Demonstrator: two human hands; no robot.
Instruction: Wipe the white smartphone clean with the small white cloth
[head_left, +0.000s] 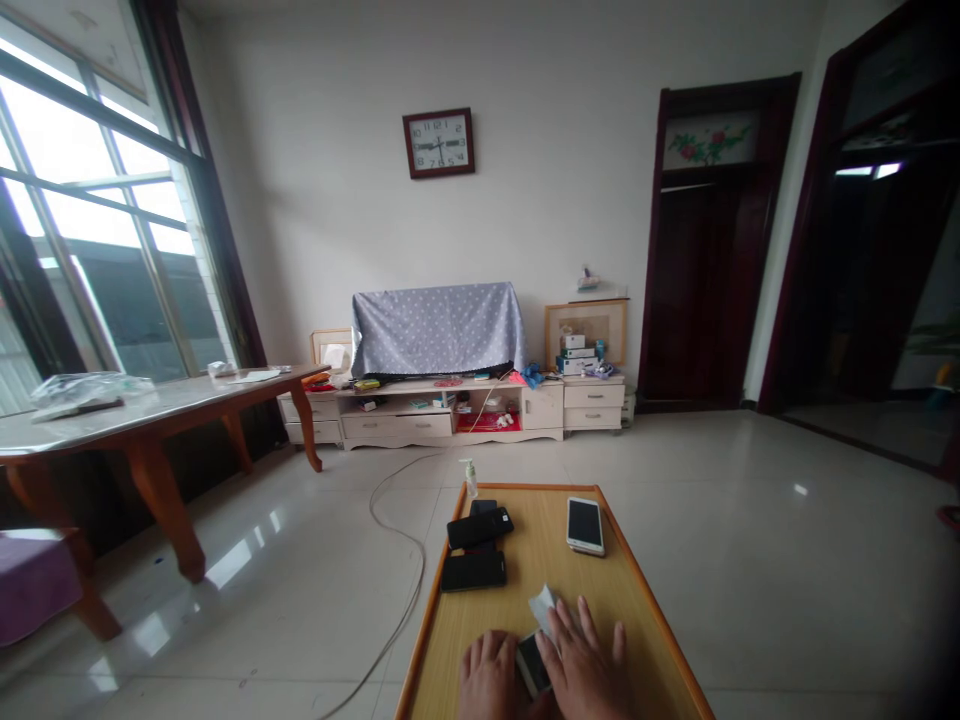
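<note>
Counter (pixel 637 610): low wooden top, orange rim.
On it: white phone (pixel 584 525), two black phones (pixel 475 548), pump bottle (pixel 470 479), white cloth (pixel 542 607).

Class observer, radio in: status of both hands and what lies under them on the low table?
Left hand flat beside phone. Right hand pressing white cloth onto phone. Three more phones ahead, apart.

Both hands flat on a wooden surface (pixel 645 610), palms down: left hand (pixel 491 675), right hand (pixel 589 665). Between them a dark phone (pixel 531 664), touched by both, with a white cloth (pixel 542 607) under the right fingertips. Farther up the surface, two black phones (pixel 480 527) (pixel 473 571) on the left, a white phone (pixel 584 525) on the right, a small bottle (pixel 471 478) at the far edge. Beyond, a tiled floor with a cable (pixel 405 540), a covered TV (pixel 439 327), a wall clock (pixel 439 143).
</note>
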